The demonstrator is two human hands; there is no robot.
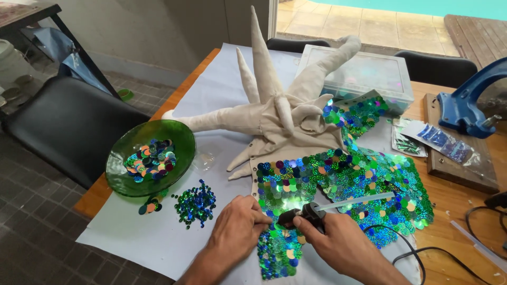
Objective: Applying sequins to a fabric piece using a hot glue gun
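Note:
My right hand (338,240) grips a black glue gun (303,214) with a clear glue stick (359,201) poking out of its back; the nozzle points left at the sequined cloth. My left hand (237,227) presses its fingertips on the cloth right beside the nozzle. The work is a beige stuffed fabric shape (274,105) with long spikes, its lower part covered in green, blue and purple sequins (343,179). A loose pile of sequins (195,203) lies left of my left hand.
A green glass bowl (119,169) of mixed sequins stands at the left on the white paper (142,237). A clear plastic box (364,74), sequin packets (443,140) and a blue press tool (465,105) sit behind. The glue gun's black cord (417,253) trails right. A black chair (68,126) is at the left.

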